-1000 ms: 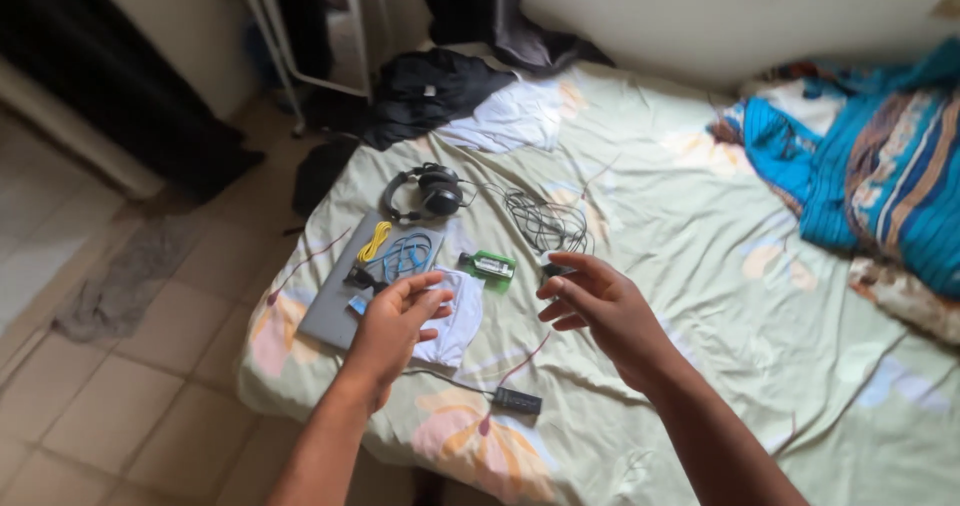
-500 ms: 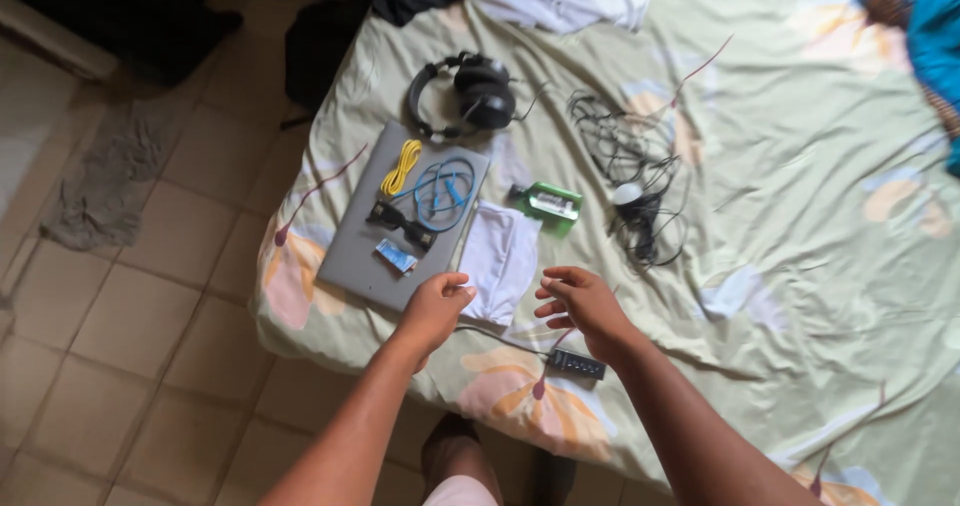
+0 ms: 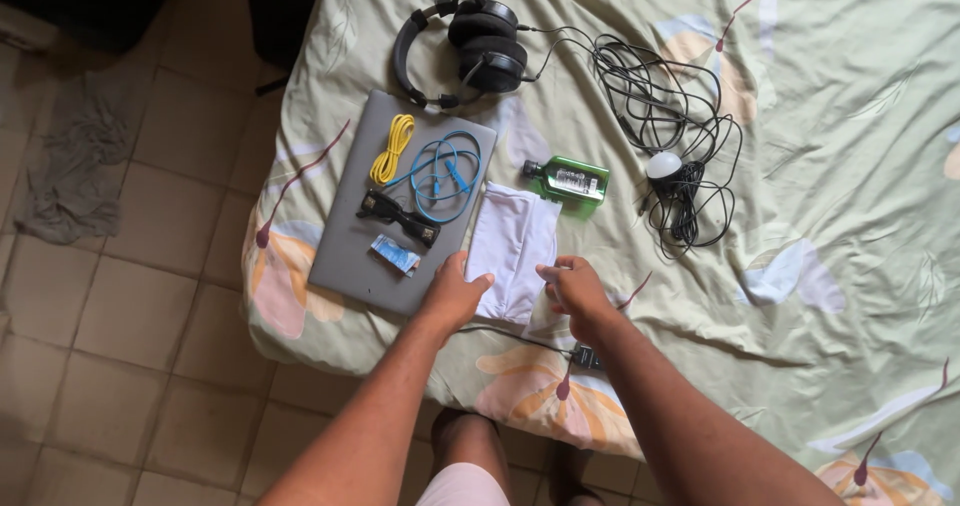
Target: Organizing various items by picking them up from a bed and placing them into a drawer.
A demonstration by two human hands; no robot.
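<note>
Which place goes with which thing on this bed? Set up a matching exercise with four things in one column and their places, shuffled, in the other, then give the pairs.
Things:
1. headphones
2. yellow cable
3. green bottle
4. white cloth

Places:
A. coiled on the grey laptop
B. at both hands, left hand and right hand
C. beyond the laptop's far edge
D. lying on the sheet just past the cloth's far corner

Pairs: 1-C, 2-A, 3-D, 4-B

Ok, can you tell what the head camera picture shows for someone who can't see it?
Left hand and right hand touch a folded white cloth on a flowered bedsheet. Nearby lie a grey laptop with coiled cables, black headphones and a green bottle.
</note>
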